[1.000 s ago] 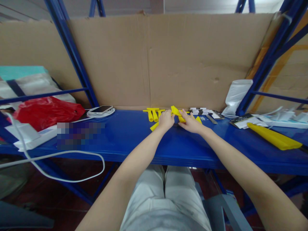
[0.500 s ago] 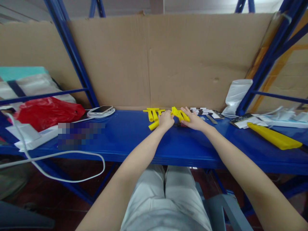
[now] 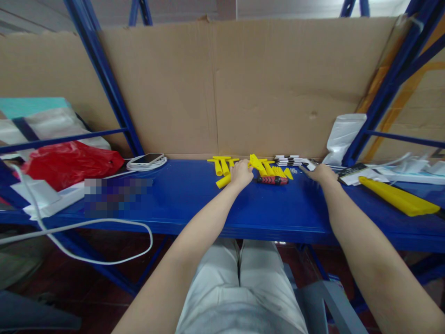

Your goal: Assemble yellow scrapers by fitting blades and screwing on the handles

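Right hand (image 3: 321,173) has left the yellow plastic pieces (image 3: 269,168) for the flat items beside it, grip indiscernible. Left hand (image 3: 241,173) rests curled on a yellow rod (image 3: 223,181); grip unclear.

Both arms extended forward, well apart. Left hand (image 3: 241,172) loosely curled, knuckles up. Right hand (image 3: 321,173) lies flat, palm down, fingers pointing left.

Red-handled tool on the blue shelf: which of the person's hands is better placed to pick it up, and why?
Probably the left hand: it rests among the yellow pieces just beside the red-handled tool, while the right hand lies farther off by the small dark blade.
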Demonstrator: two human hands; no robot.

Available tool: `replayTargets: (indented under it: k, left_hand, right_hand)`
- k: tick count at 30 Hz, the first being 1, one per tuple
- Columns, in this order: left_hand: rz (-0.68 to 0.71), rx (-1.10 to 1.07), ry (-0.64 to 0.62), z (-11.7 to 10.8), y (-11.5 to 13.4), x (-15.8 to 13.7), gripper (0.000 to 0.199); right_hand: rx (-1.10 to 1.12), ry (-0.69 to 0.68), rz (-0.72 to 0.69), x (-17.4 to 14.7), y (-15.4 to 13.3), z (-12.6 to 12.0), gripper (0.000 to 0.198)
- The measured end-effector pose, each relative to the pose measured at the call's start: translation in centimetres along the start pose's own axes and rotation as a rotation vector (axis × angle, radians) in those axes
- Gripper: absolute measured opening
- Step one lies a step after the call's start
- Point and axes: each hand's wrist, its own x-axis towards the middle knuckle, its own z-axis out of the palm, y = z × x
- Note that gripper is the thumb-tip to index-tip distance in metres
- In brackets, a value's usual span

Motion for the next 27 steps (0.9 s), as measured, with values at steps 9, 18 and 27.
replayTargets:
  k: [9,18,27]
  left_hand:
    - [-0.002,-0.01,0.0,0.06,0.0,0.06,0.023]
    - [0.012,0.001,0.003,0.02,-0.01,-0.04,0.024]
    - [0.017,-0.009,0.011,0.12,-0.01,-0.01,0.025]
  right_hand:
    - [0.058,-0.101,0.149,-0.58,-0.08,-0.12,0.087]
    - [0.064,-0.11,0.177,-0.98,-0.3,-0.42,0.078]
    - [0.073,-0.094,0.171,-0.86,-0.18,-0.23,0.082]
